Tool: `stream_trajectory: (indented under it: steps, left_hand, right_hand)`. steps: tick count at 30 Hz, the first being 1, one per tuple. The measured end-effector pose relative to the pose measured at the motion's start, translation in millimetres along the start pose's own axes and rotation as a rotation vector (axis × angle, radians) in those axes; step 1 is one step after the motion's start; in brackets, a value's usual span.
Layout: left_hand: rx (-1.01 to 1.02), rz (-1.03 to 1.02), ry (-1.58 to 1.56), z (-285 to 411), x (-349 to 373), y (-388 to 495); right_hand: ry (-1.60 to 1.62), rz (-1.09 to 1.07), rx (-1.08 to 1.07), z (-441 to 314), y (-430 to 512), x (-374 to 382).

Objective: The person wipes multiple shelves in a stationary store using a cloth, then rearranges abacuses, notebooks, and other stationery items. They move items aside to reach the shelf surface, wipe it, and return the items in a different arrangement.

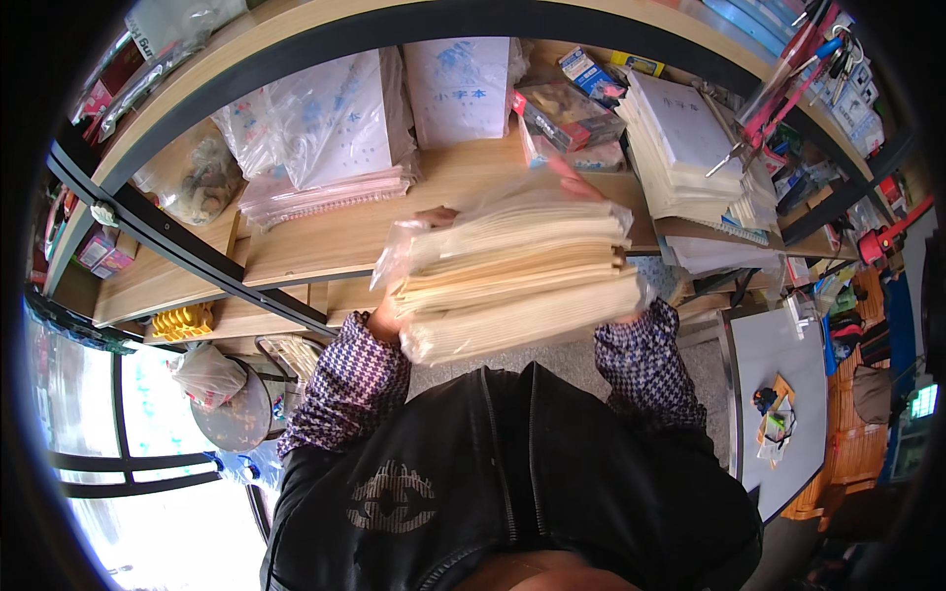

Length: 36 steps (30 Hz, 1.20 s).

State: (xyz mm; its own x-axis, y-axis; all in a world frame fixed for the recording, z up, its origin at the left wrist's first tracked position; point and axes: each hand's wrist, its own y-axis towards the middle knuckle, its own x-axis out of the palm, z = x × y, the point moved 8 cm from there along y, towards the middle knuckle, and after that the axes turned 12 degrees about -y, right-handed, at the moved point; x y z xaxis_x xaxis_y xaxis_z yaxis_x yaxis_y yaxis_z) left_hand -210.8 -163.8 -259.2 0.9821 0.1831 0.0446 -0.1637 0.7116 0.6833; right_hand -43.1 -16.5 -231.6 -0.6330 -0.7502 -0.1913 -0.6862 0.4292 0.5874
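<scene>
A thick stack of cream-coloured exercise books point(517, 277) in a clear plastic wrapper spans the space between my two hands, in front of the shelf. My left hand point(386, 318) grips the stack's left end, with fingertips showing at its far side. At the right end my right hand point(575, 182) holds on, its fingers blurred above the far edge. Most of both palms is hidden by the books. Checked sleeve covers reach both wrists.
Plastic-wrapped notebooks point(332, 129) stand on the wooden shelf point(473, 166), with pink spiral notebooks point(329, 196) below them. Another pile of notebooks point(684, 140) lies to the right. Screwdrivers point(728, 159) hang at the shelf's right front. A grey table point(787, 354) and a round stool point(236, 410) flank me.
</scene>
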Motion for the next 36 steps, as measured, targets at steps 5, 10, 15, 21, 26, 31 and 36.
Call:
stream_trajectory:
  steps: [5,10,15,21,26,31,36]
  left_hand:
    - [-0.353,0.064,-0.375,-41,-11,-19]
    - [-0.648,0.202,-0.932,-43,-11,-36]
    - [-0.543,0.070,0.128,4,-9,-52]
    - [-0.334,0.693,-0.351,19,-23,-91]
    - [-0.318,0.909,-0.183,24,-68,-169]
    - [-0.122,0.584,0.584,54,-96,-208]
    - [-0.165,1.074,-0.058,37,-131,-242]
  right_hand:
    - [-0.403,-0.003,-0.102,6,-10,-9]
    - [-0.514,-0.019,-0.165,-5,-14,8]
    - [-0.160,0.029,-0.084,-42,5,38]
    - [0.065,-0.162,0.037,-52,26,82]
    - [0.064,-0.183,0.189,-9,17,68]
    - [-0.147,0.241,0.224,35,21,-15]
    - [-0.493,0.237,0.076,48,32,-20]
